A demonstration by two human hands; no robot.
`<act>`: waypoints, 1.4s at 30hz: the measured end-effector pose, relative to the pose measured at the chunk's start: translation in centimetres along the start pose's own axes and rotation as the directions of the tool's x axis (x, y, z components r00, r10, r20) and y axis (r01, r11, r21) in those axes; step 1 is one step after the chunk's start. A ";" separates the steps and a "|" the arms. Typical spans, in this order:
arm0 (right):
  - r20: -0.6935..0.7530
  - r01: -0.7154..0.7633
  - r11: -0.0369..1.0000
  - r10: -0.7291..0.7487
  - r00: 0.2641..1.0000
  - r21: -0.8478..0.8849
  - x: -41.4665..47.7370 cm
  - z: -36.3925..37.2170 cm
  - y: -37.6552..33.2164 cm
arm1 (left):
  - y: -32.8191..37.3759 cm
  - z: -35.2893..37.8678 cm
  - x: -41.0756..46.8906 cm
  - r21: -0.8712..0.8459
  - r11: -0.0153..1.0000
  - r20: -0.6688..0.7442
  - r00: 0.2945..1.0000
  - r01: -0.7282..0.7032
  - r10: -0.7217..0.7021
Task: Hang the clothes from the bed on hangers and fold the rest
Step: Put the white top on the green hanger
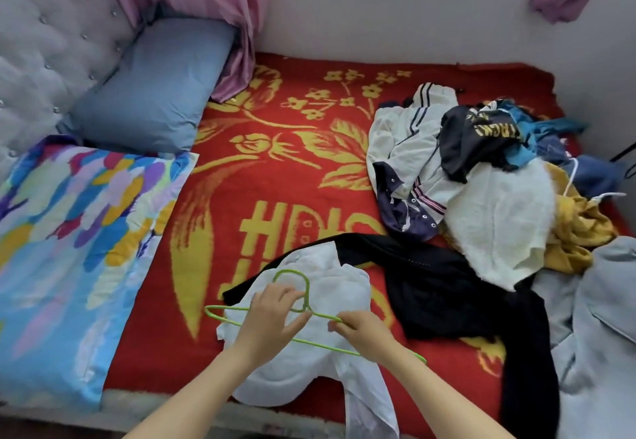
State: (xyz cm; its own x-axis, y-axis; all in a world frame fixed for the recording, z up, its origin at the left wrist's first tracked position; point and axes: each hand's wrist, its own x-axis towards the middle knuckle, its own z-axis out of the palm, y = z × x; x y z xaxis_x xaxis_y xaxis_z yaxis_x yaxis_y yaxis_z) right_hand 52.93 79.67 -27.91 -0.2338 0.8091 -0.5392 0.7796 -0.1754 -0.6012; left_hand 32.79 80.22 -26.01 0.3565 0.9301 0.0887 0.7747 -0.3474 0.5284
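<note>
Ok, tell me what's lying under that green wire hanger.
Under the thin green wire hanger lies a crumpled white cloth garment on the red-and-yellow patterned blanket. The left hand and right hand holding the hanger hide the cloth beneath them.

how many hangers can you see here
1: a green hanger, held by left hand and right hand over the white garment. More may hide in the clothes pile.

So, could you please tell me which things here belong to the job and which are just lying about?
Job: thin green wire hanger, held by left hand and right hand; white garment beneath; black garment; mixed clothes heap.
Lying about: blue pillow; multicoloured quilt; pink curtain.
</note>
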 end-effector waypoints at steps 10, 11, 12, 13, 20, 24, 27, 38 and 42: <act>-0.436 -0.138 0.857 0.384 0.814 0.496 3.5 -3.9 7.6 | -9.5 5.7 3.3 0.148 0.812 0.068 0.814 0.564 -0.578; -0.465 -0.163 0.861 0.408 0.785 0.481 4.6 -3.8 8.4 | -10.8 6.4 3.7 0.165 0.789 0.093 0.788 0.591 -0.609; -0.492 -0.180 0.855 0.439 0.752 0.486 5.6 -3.8 9.0 | -11.8 6.9 4.3 0.177 0.767 0.116 0.761 0.617 -0.638; -0.514 -0.187 0.843 0.467 0.720 0.504 6.7 -3.6 9.5 | -12.9 7.5 4.7 0.183 0.749 0.148 0.736 0.636 -0.661; -0.315 -0.330 0.778 0.545 0.777 0.535 13.3 -1.5 10.0 | -17.5 11.2 9.4 0.055 0.696 0.308 0.651 0.716 -0.694; -0.164 -0.409 0.760 0.550 0.819 0.505 15.2 -0.6 9.9 | -18.1 13.5 12.7 -0.023 0.664 0.328 0.633 0.747 -0.701; -0.144 -0.422 0.788 0.530 0.836 0.447 16.0 -0.3 9.7 | -18.3 14.8 14.5 -0.018 0.584 0.416 0.538 0.811 -0.733; -0.296 -0.264 0.768 0.504 0.811 0.584 16.4 -2.2 7.3 | -17.1 15.2 13.5 0.243 0.571 0.337 0.484 0.784 -0.808; -0.323 -0.148 0.783 0.411 0.852 0.605 15.4 -3.8 4.7 | -15.6 10.9 14.8 -0.102 0.665 0.342 0.654 0.740 -0.675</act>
State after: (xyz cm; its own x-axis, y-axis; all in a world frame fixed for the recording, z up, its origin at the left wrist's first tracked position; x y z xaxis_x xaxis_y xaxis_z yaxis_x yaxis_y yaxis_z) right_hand 55.16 93.41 -36.80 0.3094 0.7987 -0.5161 0.2933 -0.5964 -0.7472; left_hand 31.69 98.05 -42.14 -0.1117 0.8017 -0.5872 0.7256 0.4695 0.5030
